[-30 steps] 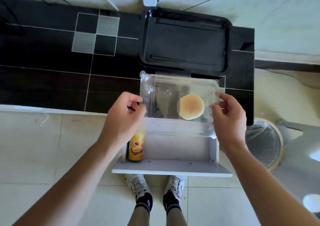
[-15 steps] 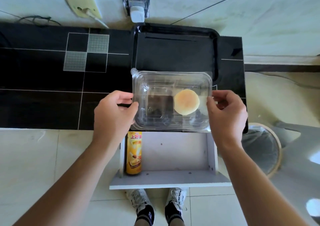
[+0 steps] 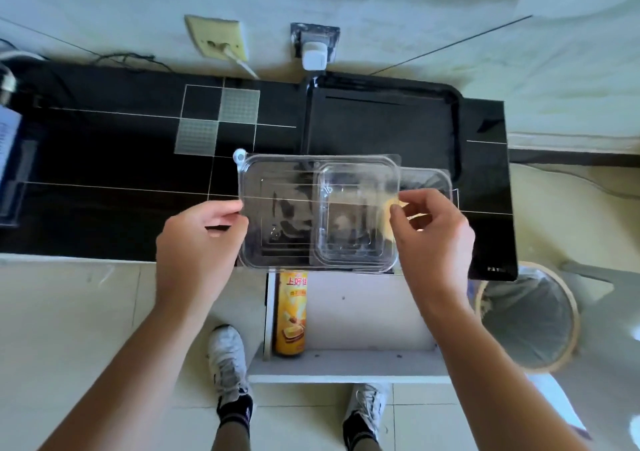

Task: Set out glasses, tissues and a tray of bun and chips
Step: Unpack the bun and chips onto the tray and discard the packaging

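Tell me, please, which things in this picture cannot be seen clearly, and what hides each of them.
- Bun: only a pale sliver shows; the right hand and the glare of the clear container cover the rest.
- Black tray: its near part lies behind the container.
- Chips can: its top is hidden under the container.
- Blue object: cut off by the left edge.
- Left hand: its fingertips are hidden under the container's edge.

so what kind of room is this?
Probably a home kitchen or dining corner: black tiled counter against a wall with sockets, a black tray on it, and a bin on the tile floor.
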